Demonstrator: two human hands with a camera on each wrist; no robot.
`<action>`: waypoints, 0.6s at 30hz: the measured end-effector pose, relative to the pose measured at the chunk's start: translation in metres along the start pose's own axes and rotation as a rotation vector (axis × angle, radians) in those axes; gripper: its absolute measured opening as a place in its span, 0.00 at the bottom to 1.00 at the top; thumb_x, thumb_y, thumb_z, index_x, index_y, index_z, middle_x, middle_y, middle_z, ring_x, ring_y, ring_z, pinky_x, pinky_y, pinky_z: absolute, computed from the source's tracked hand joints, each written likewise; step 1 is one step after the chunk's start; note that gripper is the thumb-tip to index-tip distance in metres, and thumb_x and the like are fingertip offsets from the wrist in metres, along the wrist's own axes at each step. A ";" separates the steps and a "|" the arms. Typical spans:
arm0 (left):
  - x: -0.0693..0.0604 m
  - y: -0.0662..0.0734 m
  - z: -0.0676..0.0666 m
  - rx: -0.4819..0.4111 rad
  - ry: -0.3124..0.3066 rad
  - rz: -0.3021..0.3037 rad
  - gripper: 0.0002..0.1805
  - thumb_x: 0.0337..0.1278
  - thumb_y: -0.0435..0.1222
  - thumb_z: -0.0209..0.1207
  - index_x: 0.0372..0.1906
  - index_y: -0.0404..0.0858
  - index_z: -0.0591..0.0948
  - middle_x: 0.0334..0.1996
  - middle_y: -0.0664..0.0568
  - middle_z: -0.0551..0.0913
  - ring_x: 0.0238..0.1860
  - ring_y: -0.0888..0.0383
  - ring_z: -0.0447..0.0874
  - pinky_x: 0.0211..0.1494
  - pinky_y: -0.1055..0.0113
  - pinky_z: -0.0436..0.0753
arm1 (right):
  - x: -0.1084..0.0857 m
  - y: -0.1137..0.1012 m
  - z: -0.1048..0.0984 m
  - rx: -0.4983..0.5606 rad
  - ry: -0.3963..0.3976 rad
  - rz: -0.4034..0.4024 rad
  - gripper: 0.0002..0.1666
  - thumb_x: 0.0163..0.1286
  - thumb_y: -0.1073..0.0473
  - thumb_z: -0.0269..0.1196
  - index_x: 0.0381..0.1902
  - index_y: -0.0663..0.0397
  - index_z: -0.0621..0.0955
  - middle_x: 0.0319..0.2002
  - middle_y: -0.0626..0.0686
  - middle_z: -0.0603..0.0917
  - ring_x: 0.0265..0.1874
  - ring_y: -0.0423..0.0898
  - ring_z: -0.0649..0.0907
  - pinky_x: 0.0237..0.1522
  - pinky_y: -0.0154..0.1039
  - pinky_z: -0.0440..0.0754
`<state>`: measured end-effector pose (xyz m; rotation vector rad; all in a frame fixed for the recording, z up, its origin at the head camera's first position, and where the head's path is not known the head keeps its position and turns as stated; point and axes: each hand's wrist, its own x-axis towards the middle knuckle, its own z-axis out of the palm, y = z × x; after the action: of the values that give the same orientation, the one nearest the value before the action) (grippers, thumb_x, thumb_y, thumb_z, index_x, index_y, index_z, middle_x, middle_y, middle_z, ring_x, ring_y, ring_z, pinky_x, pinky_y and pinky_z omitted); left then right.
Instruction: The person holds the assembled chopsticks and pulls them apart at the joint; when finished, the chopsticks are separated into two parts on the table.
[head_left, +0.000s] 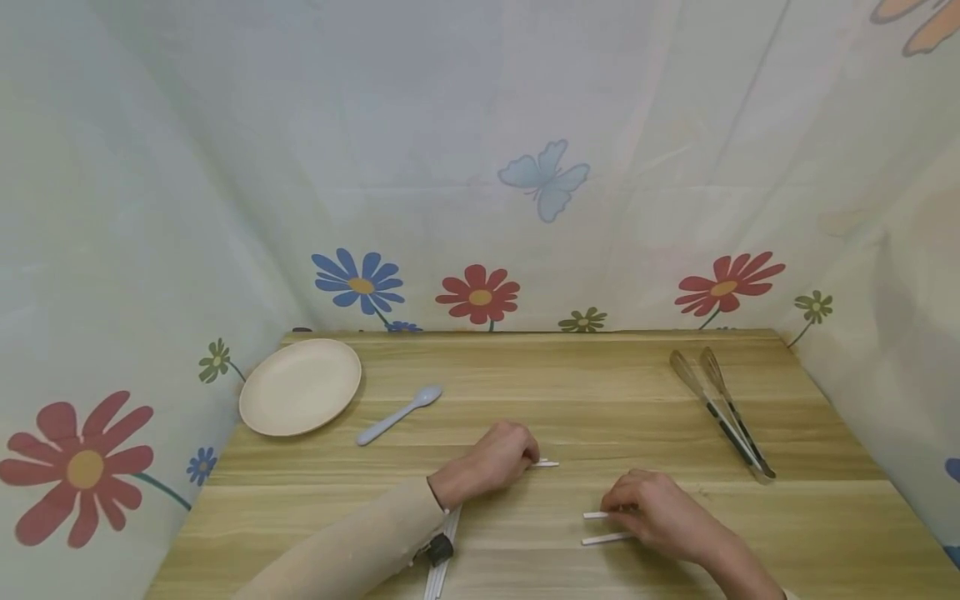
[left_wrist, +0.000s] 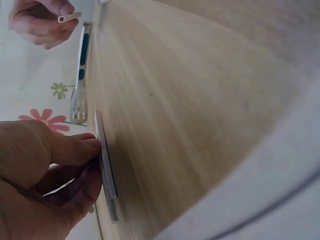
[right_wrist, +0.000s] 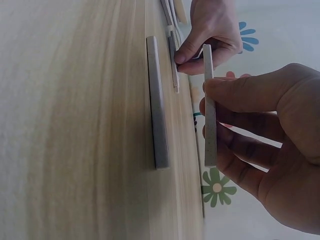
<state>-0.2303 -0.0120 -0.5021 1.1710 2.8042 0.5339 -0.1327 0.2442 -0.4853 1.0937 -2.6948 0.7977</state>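
Observation:
My right hand (head_left: 663, 512) pinches a short white stick (right_wrist: 210, 135) between thumb and fingers, raised off the table. In the left wrist view this stick's end shows a dark square centre. Beneath it, a second white stick (right_wrist: 157, 110) lies flat on the wood, near my right hand (right_wrist: 265, 130). To the left, my left hand (head_left: 495, 454) has thumb and fingertips on a pair of thin white sticks (left_wrist: 106, 170) lying side by side, slightly offset, at the table surface. Several longer white sticks (head_left: 442, 571) lie partly hidden under the left forearm.
A pale round plate (head_left: 300, 387) stands at the back left of the wooden table (head_left: 525, 375), with a light blue spoon (head_left: 397, 415) beside it. Metal tongs (head_left: 723, 417) with dark grips lie at the right. Flower-printed curtains (head_left: 420, 167) surround the table.

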 end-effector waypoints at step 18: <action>-0.003 0.003 -0.001 -0.026 0.001 -0.002 0.09 0.54 0.28 0.62 0.35 0.41 0.89 0.35 0.55 0.88 0.39 0.64 0.85 0.42 0.76 0.81 | 0.000 0.001 -0.001 -0.012 -0.035 0.020 0.09 0.55 0.64 0.71 0.31 0.43 0.87 0.30 0.39 0.85 0.33 0.33 0.80 0.35 0.33 0.80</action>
<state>-0.2263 -0.0124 -0.5003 1.1627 2.7902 0.5693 -0.1333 0.2453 -0.4846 1.0902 -2.7394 0.7710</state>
